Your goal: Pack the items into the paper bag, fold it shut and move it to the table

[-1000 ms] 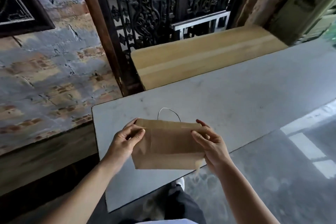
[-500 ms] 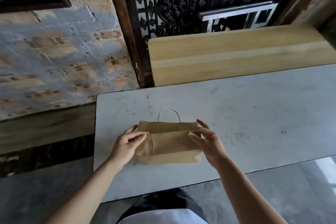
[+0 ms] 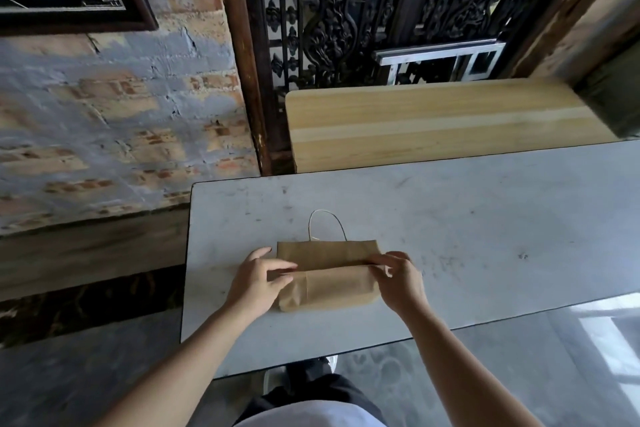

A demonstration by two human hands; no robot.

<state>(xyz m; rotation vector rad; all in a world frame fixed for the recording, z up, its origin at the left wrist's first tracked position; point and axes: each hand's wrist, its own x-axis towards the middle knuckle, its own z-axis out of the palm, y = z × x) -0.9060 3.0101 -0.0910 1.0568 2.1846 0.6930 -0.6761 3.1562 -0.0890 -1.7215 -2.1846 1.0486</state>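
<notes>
both hands are pinching the folded-over top of the paper bag (image 3: 325, 282): the left hand (image 3: 254, 282) is closing thumb and fingers on the left end of the fold, and the right hand (image 3: 398, 279) is doing the same on the right end, fingertips nearly together with only paper between them. the bag is lying in the lower middle of the frame on the grey table (image 3: 485, 225), close to its near edge and toward its left end. its long axis is running left to right across the picture, so the fold line is stretching straight from one hand to the other, and each hand is sitting at one end of it; neither hand is clearly nearer. the thin handle loop (image 3: 327, 224) is sticking out from the far side of the bag, pointing toward the top of the frame, lying on the table surface. what is inside the bag is hidden. in my judgement the bag is already resting on the table, and the fold is being pressed or finished, so the task is looking almost complete. behind the table, in the upper right, a wooden board (image 3: 433, 121) is lying, and the brick wall (image 3: 104, 107) is filling the left side.
</notes>
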